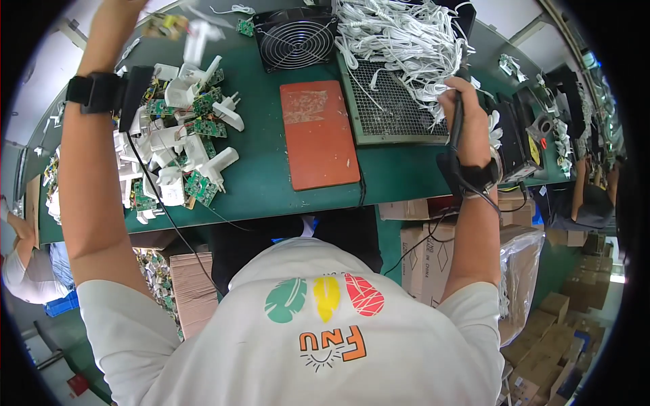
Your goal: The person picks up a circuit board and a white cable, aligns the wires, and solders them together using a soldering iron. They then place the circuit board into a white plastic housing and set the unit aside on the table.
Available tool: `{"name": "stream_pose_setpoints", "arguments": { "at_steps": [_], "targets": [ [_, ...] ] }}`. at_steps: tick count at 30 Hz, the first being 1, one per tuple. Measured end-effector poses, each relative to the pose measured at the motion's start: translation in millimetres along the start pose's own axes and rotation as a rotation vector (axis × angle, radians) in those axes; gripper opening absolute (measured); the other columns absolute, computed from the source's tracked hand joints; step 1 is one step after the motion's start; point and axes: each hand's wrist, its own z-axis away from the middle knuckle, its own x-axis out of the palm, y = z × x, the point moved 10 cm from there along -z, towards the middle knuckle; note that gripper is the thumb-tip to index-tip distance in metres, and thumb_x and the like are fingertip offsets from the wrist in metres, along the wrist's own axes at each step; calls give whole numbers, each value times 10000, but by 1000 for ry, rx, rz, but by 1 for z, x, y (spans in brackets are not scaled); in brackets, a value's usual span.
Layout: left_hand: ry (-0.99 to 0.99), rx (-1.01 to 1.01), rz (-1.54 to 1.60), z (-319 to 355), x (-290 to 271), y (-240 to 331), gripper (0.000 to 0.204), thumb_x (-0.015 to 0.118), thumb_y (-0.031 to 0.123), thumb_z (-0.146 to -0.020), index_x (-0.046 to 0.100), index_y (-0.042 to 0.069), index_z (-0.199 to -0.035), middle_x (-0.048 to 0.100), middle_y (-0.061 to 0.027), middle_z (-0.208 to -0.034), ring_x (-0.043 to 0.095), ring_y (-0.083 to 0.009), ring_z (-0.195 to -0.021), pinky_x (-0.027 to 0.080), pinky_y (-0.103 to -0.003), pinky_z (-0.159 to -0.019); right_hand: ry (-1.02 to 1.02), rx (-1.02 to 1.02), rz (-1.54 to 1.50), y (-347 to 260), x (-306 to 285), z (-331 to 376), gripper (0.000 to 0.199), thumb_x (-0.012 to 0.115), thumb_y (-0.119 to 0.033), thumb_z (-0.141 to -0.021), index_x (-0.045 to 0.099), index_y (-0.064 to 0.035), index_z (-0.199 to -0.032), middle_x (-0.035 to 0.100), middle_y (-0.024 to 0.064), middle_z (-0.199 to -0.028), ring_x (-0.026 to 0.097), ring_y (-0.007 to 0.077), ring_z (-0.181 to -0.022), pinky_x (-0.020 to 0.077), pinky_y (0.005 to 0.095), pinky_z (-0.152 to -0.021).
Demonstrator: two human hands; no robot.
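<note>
My left hand (118, 10) is at the upper left, cut off by the top edge, with its fingers out of sight. Beside it a circuit board (168, 27) and a white plastic piece (198, 40) hang blurred by motion; whether the hand holds them does not show. Below lies a heap of white plug adapter housings (179, 139) and green circuit boards (206, 127). On the right, my right hand (468, 115) is closed round a black soldering iron (458, 111), held upright with its tip hard to make out. White cables (406, 40) are bundled right beside it.
A red-brown board (319, 149) lies mid-table, with a black fan (296, 42) behind it. The cables rest on a mesh-topped tray (393, 101). Black boxes (518, 135) stand at the right. Cartons (426, 260) sit below the table edge. Other people work at both sides.
</note>
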Motion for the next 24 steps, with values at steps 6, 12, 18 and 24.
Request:
{"name": "stream_pose_setpoints", "arguments": {
  "at_steps": [6,12,18,24],
  "targets": [
    [-151,40,289,78,11,122,199,545,154,-842,623,-26,-879,616,-190,-746,599,-299,-679,468,-365,-617,-115,-419,407,2,27,-18,317,476,10,-833,480,-72,-1139,578,132,-885,577,227,-749,465,313,-689],
    [-495,68,349,156,50,131,246,541,238,-868,584,-1,-827,586,-153,-752,589,-299,-700,468,-372,-616,-297,-130,467,48,30,-29,387,503,58,-806,449,-65,-1169,575,120,-953,587,205,-883,459,299,-776],
    [-432,380,-2,238,63,155,145,542,148,-825,540,16,-768,568,-142,-791,600,-306,-692,486,-368,-610,327,-285,-177,-19,-47,-7,474,597,133,-755,424,-80,-1141,585,133,-984,591,219,-926,474,296,-828],
    [-503,396,117,241,73,155,88,545,90,-768,517,16,-806,543,-123,-779,588,-312,-708,484,-384,-604,177,-438,-355,-85,-17,39,434,581,143,-750,440,-79,-1095,557,175,-1096,588,237,-966,484,308,-822]
  ]
}}
